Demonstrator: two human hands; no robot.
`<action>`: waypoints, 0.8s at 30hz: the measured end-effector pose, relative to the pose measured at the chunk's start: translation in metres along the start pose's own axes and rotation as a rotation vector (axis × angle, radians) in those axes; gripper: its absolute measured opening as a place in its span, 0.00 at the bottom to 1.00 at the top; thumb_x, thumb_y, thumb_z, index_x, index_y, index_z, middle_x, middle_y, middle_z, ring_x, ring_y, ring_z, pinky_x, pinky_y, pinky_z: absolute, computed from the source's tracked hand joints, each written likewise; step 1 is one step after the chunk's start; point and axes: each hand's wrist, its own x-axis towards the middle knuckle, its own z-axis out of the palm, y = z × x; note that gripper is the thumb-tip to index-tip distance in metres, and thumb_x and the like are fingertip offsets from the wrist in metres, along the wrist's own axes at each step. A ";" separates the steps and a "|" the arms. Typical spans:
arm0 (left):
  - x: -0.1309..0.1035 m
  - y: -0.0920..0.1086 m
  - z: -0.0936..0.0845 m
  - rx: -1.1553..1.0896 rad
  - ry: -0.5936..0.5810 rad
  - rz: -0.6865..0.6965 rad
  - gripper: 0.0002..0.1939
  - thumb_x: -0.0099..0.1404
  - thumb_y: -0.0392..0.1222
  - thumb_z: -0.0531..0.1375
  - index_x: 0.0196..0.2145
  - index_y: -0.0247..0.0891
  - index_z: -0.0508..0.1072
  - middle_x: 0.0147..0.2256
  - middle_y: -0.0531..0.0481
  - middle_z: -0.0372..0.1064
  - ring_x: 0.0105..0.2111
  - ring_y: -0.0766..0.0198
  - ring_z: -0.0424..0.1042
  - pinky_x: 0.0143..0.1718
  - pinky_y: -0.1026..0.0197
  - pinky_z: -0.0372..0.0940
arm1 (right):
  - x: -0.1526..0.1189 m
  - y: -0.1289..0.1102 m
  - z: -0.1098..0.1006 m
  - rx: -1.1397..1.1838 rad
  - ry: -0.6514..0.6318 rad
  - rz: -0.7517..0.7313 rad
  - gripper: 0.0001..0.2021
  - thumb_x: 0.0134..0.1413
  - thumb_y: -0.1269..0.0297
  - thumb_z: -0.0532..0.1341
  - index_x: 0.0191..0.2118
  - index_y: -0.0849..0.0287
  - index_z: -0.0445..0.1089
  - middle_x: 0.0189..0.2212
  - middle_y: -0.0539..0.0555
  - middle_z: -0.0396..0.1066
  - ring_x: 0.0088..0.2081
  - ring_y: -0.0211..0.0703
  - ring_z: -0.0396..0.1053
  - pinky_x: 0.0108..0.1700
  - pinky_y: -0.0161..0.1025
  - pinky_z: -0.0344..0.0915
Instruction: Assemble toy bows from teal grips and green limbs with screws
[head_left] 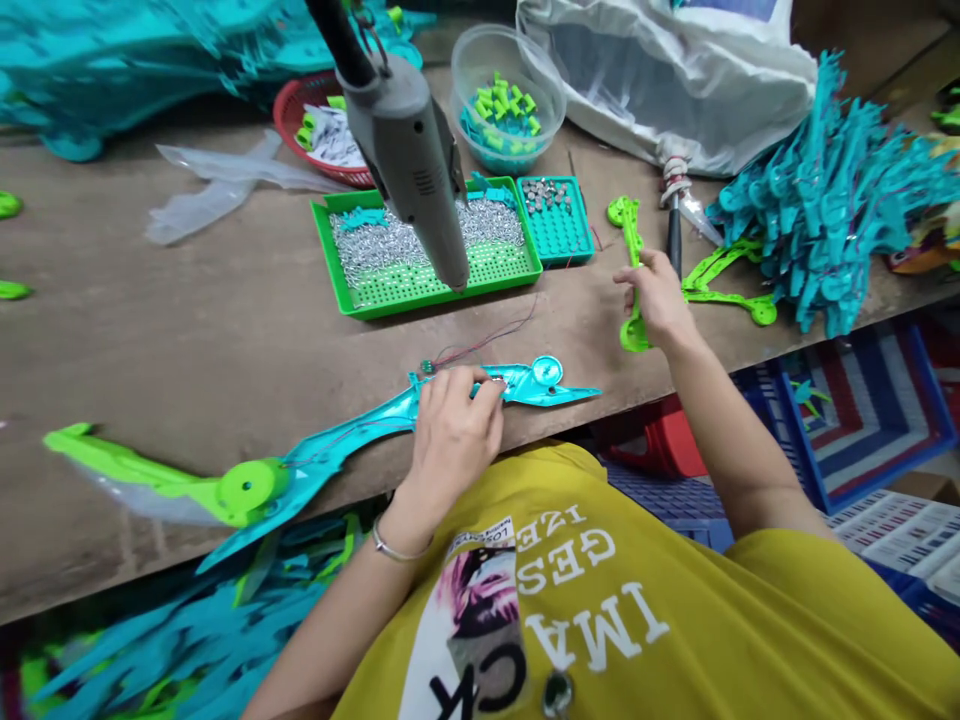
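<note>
A long turquoise plastic part (322, 452) lies along the table's front edge, joined on the left to a lime green piece (250, 487). My left hand (456, 425) rests on its right half with the fingers bent together; what the fingertips pinch is too small to name. Thin red and dark wires with a small green board (427, 367) lie just behind that hand. On the right, my right hand (658, 298) grips a lime green part (635, 335) that stands lengthwise away from me, its round ends showing beyond the fingers.
A grey power screwdriver (409, 150) hangs over a green tray of screws (360, 308). Behind are a small turquoise tray (566, 240), a clear tub (551, 95) and a red basket (289, 110). Turquoise parts (817, 210) are heaped at right, near a black-handled tool (674, 235).
</note>
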 end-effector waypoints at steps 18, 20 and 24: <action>0.014 0.019 0.036 -0.220 -0.155 -0.034 0.40 0.66 0.54 0.66 0.66 0.28 0.59 0.54 0.31 0.72 0.53 0.43 0.71 0.58 0.44 0.61 | -0.086 0.018 0.031 0.520 -0.069 0.327 0.24 0.41 0.64 0.74 0.42 0.53 0.63 0.30 0.42 0.69 0.36 0.38 0.76 0.42 0.43 0.81; 0.014 0.017 0.038 -0.244 -0.157 -0.033 0.38 0.67 0.53 0.65 0.66 0.30 0.59 0.55 0.31 0.72 0.54 0.44 0.71 0.58 0.45 0.61 | -0.083 0.019 0.027 0.446 -0.088 0.330 0.25 0.39 0.62 0.74 0.42 0.53 0.62 0.30 0.42 0.69 0.34 0.38 0.76 0.37 0.41 0.81; 0.014 0.015 0.037 -0.255 -0.165 -0.002 0.36 0.69 0.51 0.64 0.67 0.32 0.60 0.57 0.32 0.71 0.55 0.45 0.70 0.59 0.44 0.60 | -0.074 0.023 0.024 0.320 -0.156 0.309 0.27 0.38 0.55 0.75 0.42 0.53 0.61 0.28 0.41 0.69 0.30 0.35 0.74 0.32 0.37 0.79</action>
